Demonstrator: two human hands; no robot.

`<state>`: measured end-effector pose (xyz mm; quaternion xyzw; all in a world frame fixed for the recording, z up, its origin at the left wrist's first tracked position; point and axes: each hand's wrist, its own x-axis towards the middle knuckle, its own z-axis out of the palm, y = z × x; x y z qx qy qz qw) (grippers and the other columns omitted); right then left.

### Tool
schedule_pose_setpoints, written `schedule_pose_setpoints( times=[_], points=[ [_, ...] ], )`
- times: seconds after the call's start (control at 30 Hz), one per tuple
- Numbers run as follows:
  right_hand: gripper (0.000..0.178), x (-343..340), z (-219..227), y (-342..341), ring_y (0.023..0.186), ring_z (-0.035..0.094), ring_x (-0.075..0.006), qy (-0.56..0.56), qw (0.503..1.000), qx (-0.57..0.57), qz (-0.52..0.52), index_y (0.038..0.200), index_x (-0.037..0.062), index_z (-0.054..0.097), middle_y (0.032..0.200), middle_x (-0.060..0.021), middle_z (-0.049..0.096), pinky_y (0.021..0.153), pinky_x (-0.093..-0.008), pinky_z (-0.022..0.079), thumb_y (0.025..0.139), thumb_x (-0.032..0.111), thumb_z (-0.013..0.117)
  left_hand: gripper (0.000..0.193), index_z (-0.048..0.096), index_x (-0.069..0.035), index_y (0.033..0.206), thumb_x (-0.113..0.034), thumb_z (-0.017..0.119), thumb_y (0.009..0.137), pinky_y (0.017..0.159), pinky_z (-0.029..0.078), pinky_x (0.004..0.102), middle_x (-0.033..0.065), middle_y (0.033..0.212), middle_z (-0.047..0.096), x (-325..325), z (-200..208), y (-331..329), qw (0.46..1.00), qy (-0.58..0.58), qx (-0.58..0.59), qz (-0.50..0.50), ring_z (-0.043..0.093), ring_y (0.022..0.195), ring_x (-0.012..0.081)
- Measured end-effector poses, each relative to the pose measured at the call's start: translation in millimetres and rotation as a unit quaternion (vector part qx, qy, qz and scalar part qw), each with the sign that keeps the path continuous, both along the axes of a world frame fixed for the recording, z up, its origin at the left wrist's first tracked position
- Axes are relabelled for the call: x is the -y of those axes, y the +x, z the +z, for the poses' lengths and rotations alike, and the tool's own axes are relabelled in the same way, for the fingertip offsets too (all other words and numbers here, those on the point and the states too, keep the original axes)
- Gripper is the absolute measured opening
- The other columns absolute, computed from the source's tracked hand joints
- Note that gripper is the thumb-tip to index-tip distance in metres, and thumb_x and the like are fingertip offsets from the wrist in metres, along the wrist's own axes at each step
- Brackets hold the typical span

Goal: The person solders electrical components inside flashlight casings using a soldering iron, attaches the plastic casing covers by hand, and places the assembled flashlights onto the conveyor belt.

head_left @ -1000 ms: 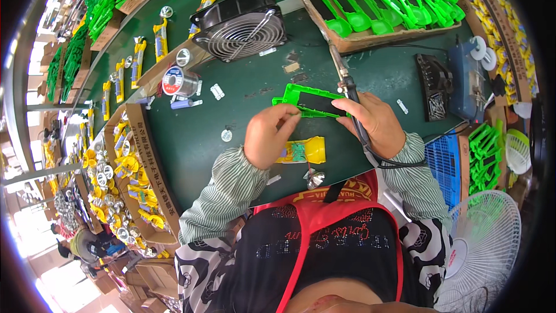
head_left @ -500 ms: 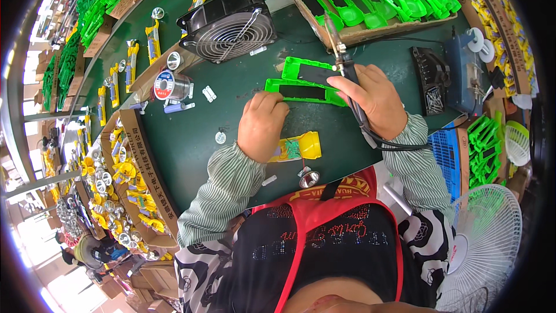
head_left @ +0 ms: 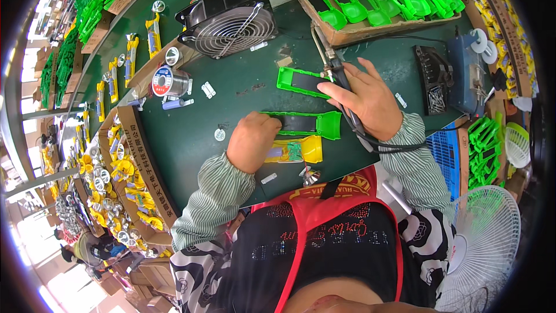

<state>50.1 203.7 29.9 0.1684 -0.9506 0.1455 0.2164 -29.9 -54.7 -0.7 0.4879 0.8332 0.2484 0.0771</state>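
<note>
My left hand [head_left: 253, 142] is closed round the left end of a green plastic casing [head_left: 330, 126] with a dark panel inside. That casing lies just beyond a yellow casing [head_left: 313, 149] holding a green circuit board, with a small lamp reflector [head_left: 310, 176] beside it. In my right hand [head_left: 373, 104] is a soldering iron [head_left: 351, 97], its metal end pointing away from me and its cable trailing below. The right thumb is at the right end of a second green casing [head_left: 285, 79], lying farther off; whether it grips that casing too I cannot tell.
A black fan [head_left: 229, 26] stands at the back, left of a cardboard box [head_left: 336, 36] of green casings. A solder spool [head_left: 171, 82] sits at left, above a carton [head_left: 139, 159] of yellow lamp parts. At right are a black tray [head_left: 431, 78] of screws and a blue-grey device [head_left: 463, 75].
The two green casings, overlapping before, are now apart. My left hand has brought one nearer to me, against the yellow casing. The soldering iron has shifted slightly left and nearer.
</note>
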Motion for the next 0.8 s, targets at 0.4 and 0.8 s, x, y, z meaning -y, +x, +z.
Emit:
schedule_pose_setpoints(
  times=[0.4, 0.8],
  points=[
    [0.037, -6.2, 39.6, 67.5, 0.067, 0.065, -0.0222, -0.195, 0.971, 0.114, -0.081, 0.106, 0.0012, 0.061, 0.083, -0.0103, 0.067, 0.058, -0.0286, 0.050, 0.072, 0.009, 0.075, 0.006, 0.063, -0.003, 0.080, -0.007, 0.064, 0.076, 0.069, 0.045, 0.0400, 0.0104, 0.076, 0.058, 10.0, 11.4, 3.9, 0.994, -0.054, -0.055, 0.077, 0.055, 0.076, 0.0300],
    [0.018, 36.2, -8.3, 47.7, 0.068, 0.063, -0.0113, -0.665, 0.688, 0.275, -0.098, 0.093, -0.0028, 0.059, 0.079, -0.0090, 0.065, 0.060, -0.0221, 0.052, 0.078, -0.001, 0.068, 0.009, 0.065, -0.004, 0.080, -0.013, 0.063, 0.078, 0.069, 0.044, 0.0391, 0.0104, 0.074, 0.056, 19.8, 5.4, -23.5, 0.991, -0.084, 0.083, 0.058, 0.054, 0.075, 0.0282]
  ],
)
